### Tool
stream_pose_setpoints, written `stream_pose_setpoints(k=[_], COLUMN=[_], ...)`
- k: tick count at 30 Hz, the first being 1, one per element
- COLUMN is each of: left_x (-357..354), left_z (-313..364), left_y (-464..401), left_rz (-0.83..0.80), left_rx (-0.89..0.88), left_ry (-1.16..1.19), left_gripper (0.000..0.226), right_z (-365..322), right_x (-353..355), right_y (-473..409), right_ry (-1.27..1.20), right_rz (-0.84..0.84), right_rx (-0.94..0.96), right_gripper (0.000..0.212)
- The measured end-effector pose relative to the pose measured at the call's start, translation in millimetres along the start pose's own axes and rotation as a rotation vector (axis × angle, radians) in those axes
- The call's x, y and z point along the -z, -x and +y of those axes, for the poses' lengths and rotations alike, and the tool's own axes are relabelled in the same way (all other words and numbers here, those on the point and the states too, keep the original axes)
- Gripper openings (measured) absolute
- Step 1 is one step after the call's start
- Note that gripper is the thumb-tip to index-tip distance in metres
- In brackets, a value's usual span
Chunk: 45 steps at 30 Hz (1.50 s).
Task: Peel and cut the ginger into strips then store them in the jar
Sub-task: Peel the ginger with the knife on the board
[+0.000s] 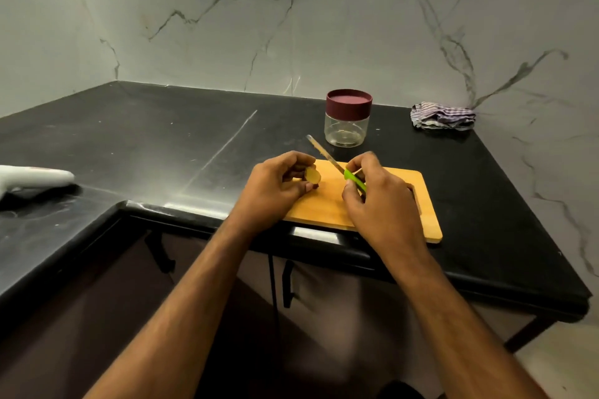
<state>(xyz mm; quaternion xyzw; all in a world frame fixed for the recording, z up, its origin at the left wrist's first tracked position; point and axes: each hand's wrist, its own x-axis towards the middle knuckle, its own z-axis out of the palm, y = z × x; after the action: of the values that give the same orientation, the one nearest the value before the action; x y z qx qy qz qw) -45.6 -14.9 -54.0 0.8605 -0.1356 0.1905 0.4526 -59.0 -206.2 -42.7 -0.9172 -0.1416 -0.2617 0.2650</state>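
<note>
A small pale-yellow piece of ginger (pixel 313 175) is pinched between the thumb and fingers of my left hand (pixel 275 188), just above the left end of the wooden cutting board (pixel 418 204). My right hand (pixel 376 194) grips the green handle of a knife (pixel 327 159); its blade points up and to the left, past the ginger. Behind the board stands a clear jar (pixel 347 129) with a maroon lid on it, upright and apart from both hands.
The board lies near the front edge of a black stone counter (pixel 162 146). A crumpled striped cloth (pixel 442 116) sits at the back right by the marble wall. A white object (pixel 32 180) lies at the far left. Cabinet doors are below.
</note>
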Motion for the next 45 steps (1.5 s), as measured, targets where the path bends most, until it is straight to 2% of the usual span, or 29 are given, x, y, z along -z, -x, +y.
stream_pose_setpoints(k=[3,8,15,24,27,30,33,36,39,45], left_x=[-1.0,-4.1,-6.1,-12.0,-18.1,-22.8,-34.3,-48.1,-56.1,-86.7], left_z=[-2.8,-4.7,-6.3,-2.2,-2.3,3.9,15.5,22.6,24.6,48.3], left_y=[-3.0,-7.3,-7.3,-33.2,-37.6,-40.1,-45.3,-47.7,-46.5,-39.9], left_rz=[-0.022,-0.057,-0.048,-0.120,-0.060,0.004,-0.041,-0.169,-0.154,-0.128], left_rx=[0.006,0.058,0.013,0.153,0.165,0.120,0.102,0.105,0.139,0.092], left_ry=[-0.005,-0.056,-0.169,-0.139,-0.143,-0.180,-0.084,-0.065,-0.067,-0.063], left_gripper=[0.041,0.053,0.044,0.065,0.056,0.036,0.031,0.033,0.034,0.038], right_z=[0.2,7.5,11.6,9.8,8.2,9.6,16.2,27.1,41.6,67.1], right_x=[0.4,2.8,1.2,-2.7,-2.2,2.1,10.8,21.6,33.3,55.3], right_y=[0.4,0.9,-2.8,-11.8,-9.1,-1.2,11.3,23.0,23.3,26.9], right_ry=[0.013,-0.090,-0.188,-0.080,-0.066,-0.102,-0.086,0.015,-0.014,0.048], right_rz=[-0.028,-0.046,-0.053,-0.105,-0.078,0.069,0.148,0.057,-0.034,0.023], right_rx=[0.013,-0.089,-0.155,-0.186,-0.192,-0.189,-0.217,-0.248,-0.282,-0.348], right_gripper=[0.019,0.020,0.016,0.018,0.020,0.031,0.042,0.044,0.043,0.042])
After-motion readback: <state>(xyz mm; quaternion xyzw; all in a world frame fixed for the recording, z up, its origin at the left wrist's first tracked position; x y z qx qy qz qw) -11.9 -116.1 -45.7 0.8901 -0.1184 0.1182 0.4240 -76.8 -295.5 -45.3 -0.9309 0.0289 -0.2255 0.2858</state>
